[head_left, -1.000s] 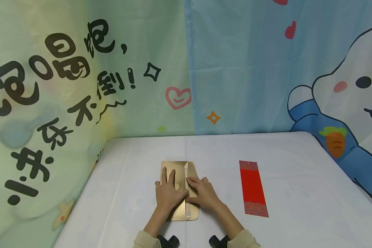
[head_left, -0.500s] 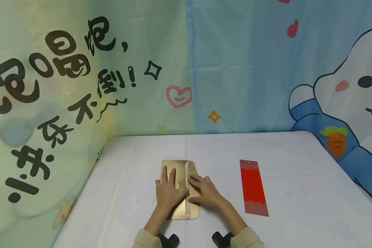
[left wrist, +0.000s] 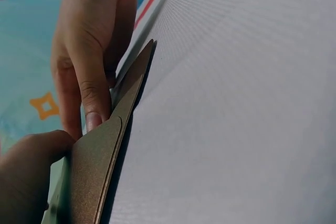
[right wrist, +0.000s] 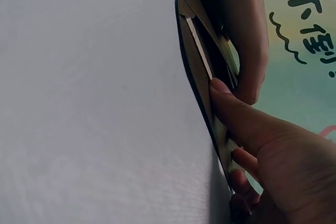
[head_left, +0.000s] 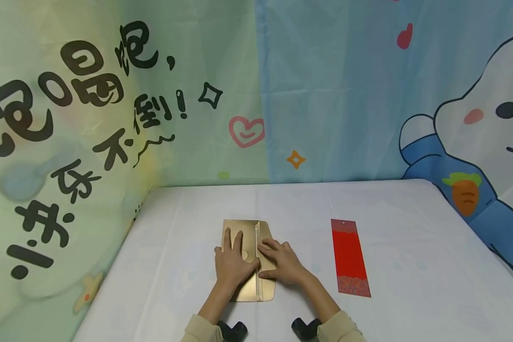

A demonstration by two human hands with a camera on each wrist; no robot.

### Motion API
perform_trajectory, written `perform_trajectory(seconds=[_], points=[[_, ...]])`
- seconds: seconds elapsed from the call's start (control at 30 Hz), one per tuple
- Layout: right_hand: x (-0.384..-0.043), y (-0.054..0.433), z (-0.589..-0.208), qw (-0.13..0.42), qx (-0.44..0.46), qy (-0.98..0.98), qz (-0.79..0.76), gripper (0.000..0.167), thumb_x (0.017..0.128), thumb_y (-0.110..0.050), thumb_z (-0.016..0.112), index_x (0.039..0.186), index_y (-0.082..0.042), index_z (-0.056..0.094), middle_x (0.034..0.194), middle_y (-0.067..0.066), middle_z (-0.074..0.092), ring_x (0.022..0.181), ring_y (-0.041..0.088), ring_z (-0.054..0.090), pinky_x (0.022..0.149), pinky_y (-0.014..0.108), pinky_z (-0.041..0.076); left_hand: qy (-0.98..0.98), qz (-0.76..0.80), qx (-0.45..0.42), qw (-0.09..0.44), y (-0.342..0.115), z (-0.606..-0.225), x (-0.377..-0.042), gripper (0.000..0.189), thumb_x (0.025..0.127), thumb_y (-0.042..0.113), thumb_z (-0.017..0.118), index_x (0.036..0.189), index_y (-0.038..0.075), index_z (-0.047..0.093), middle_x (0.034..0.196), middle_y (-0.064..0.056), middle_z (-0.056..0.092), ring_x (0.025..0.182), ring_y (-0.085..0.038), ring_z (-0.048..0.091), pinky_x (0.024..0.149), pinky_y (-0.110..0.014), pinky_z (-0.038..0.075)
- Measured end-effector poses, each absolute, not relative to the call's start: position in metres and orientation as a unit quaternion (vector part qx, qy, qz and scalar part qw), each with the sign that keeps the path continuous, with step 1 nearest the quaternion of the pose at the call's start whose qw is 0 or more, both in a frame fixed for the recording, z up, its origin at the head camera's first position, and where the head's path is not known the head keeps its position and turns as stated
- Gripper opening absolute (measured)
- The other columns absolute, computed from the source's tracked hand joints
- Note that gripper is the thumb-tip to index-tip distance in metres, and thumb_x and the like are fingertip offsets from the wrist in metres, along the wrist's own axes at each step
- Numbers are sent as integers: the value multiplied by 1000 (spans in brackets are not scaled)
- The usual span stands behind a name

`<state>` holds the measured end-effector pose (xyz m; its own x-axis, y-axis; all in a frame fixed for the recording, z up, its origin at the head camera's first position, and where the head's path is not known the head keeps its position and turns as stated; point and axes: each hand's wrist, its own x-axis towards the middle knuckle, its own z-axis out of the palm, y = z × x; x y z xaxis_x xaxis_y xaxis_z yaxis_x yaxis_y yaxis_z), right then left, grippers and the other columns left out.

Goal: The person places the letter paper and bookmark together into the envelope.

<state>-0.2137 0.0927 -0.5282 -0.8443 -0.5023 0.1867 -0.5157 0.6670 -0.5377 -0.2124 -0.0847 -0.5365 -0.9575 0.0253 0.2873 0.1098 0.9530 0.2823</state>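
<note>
A gold paper envelope (head_left: 249,240) lies upright on the white table, its flap (head_left: 267,292) spread out to the right. A narrow pale strip (head_left: 258,289) runs down the base of that flap. Across the envelope's body my left hand (head_left: 232,267) rests with fingers spread, its thumb reaching the strip. My right hand (head_left: 287,264) is over the flap, thumb and forefinger apart, both tips at the strip. In the right wrist view, the right thumb (right wrist: 236,108) touches the strip's edge, and the envelope's layers gape slightly beside it.
A long red paper piece (head_left: 350,256) with patterned ends lies to the right on the white tablecloth (head_left: 410,256). Printed curtains (head_left: 325,95) stand behind the table and on the left. Black wrist mounts (head_left: 232,331) sit below both hands.
My right hand has shifted slightly up along the strip, its thumb and forefinger a little more spread. The left hand stays on the envelope. The head view has tilted a little.
</note>
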Motion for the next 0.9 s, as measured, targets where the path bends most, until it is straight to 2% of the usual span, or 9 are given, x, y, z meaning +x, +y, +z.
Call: perform_trajectory(seconds=[0.2, 0.47, 0.9], points=[[-212, 95, -525, 3, 281, -911, 303, 75, 73, -42, 73, 133, -4, 49, 139, 14, 40, 88, 18, 38, 74, 34, 33, -976, -153, -38, 152, -84, -538, -214, 87, 63, 58, 61, 135, 12, 46, 145, -19, 28, 88, -39, 49, 71, -42, 38], [-211, 97, -526, -7, 281, -907, 314, 74, 74, -41, 72, 134, -4, 48, 141, 12, 39, 92, 18, 39, 78, 36, 35, -972, -163, -31, 165, -84, -538, -214, 88, 60, 57, 64, 134, 12, 48, 143, -19, 32, 80, -38, 48, 63, -40, 40], [-210, 97, -526, -7, 279, -911, 303, 74, 75, -42, 70, 134, -4, 48, 141, 11, 38, 92, 18, 39, 79, 37, 36, -967, -157, -39, 198, -84, -541, -213, 87, 62, 56, 65, 134, 10, 48, 143, -20, 33, 78, -38, 50, 62, -40, 42]])
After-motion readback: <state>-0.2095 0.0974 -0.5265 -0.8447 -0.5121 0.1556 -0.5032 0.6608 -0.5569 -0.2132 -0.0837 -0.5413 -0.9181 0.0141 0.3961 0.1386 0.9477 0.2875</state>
